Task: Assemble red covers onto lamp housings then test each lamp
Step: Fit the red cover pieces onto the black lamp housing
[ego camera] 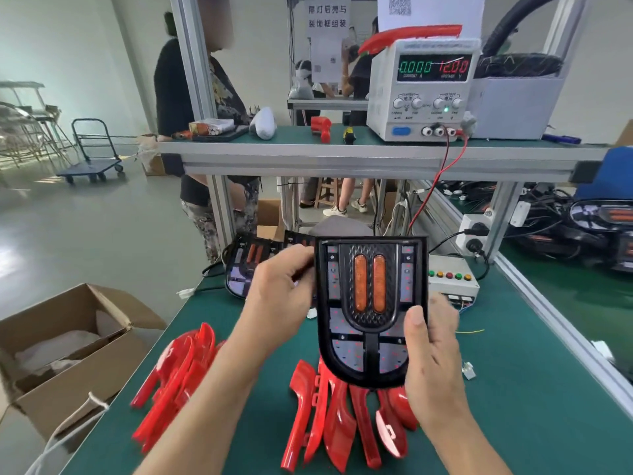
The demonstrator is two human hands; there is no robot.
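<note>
Both hands grip a black lamp housing (371, 313) above the red covers (342, 419): left hand (281, 296) fingers curled on its nine o'clock edge, right hand (433, 351) at four o'clock. The power supply (421, 90) at twelve o'clock reads 0.000 and 12.00.

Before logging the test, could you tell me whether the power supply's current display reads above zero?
No, the power supply shows 0.000 in green on its current display, beside 12.00 in red for voltage.
</note>
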